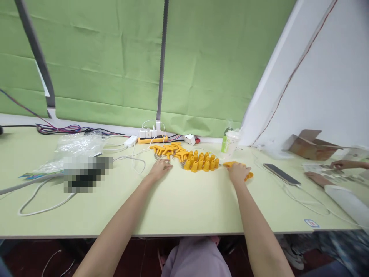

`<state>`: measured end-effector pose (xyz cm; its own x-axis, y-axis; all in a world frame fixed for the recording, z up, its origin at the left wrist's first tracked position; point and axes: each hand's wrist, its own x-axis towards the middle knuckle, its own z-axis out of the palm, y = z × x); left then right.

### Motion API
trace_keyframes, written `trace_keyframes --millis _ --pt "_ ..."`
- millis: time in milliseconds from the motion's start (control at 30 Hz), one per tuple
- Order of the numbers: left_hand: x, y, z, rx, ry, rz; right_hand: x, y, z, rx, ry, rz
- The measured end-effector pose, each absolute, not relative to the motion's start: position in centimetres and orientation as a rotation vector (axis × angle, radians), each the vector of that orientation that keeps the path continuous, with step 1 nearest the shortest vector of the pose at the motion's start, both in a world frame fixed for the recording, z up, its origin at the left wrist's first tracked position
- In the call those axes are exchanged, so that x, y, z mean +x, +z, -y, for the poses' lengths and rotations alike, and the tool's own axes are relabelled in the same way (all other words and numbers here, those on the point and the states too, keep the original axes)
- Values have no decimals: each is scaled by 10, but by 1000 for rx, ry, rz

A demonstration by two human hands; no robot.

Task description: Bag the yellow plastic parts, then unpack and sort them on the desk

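My left hand [160,169] rests low on the table beside a pile of yellow plastic hook-like pieces [181,154]. Its fingers are slightly apart, close to the thin metal chains that hang off the pile, and I make out nothing held in them. Rows of yellow plastic cups [206,165], like small cones, stand upside down between my hands. My right hand [238,173] is closed over yellow plastic pieces, and a yellow plastic piece [249,176] sticks out beside its fingers. The hand hides the rest of what it covers.
Behind the pile are a power strip [152,139] with white plugs and a small white box [189,139]. A lidded drink cup [229,144] stands near the wall. Clear plastic bags [77,148] lie left; a phone [281,174] with cable and a co-worker's hands [319,179] are right.
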<state>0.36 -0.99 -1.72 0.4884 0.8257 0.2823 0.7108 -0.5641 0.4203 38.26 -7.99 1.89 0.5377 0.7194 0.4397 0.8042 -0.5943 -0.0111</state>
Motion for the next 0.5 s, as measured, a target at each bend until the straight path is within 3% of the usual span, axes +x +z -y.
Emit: trace_keyframes --millis 200,367,500 --pt "5 -12 13 2487 675 -1361 367 23 83 -2266 -858 1255" --pt "7 -6 17 2470 683 -1631 305 36 72 -1843 -527 1738" --pt "6 1 22 2417 599 -1845 268 24 67 -1821 -357 2003"
